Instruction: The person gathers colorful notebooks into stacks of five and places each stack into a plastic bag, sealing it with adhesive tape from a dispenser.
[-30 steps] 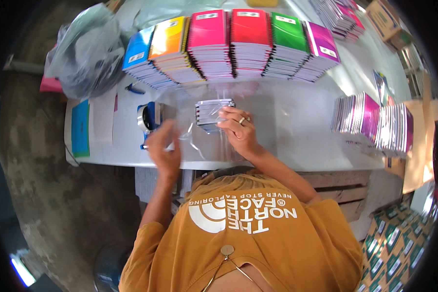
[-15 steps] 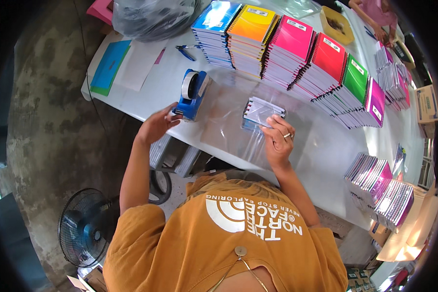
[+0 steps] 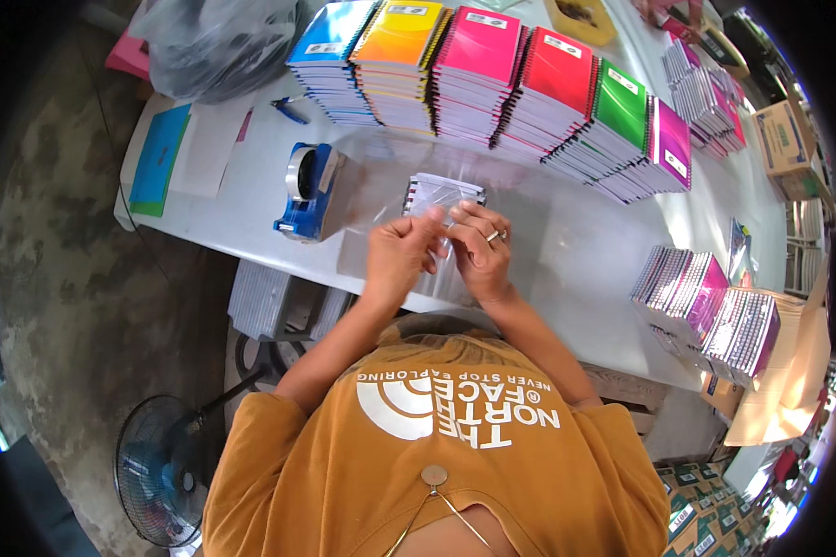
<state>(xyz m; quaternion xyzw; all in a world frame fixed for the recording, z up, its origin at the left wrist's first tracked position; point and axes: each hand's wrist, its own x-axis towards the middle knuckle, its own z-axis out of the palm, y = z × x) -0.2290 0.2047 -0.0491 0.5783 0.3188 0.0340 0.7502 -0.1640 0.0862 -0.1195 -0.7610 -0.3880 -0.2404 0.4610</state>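
I have both hands, left (image 3: 401,255) and right (image 3: 478,249), pinched on the clear bag (image 3: 409,243) mouth below the notebook (image 3: 444,193). Next move likely needs tape, dispenser (image 3: 308,190) at nine o'clock.

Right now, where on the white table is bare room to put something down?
Bare table lies right of the right hand, between the coloured notebook stacks behind and the spiral notebook pile at the right edge. The patch between the tape dispenser and the left hand is tight.
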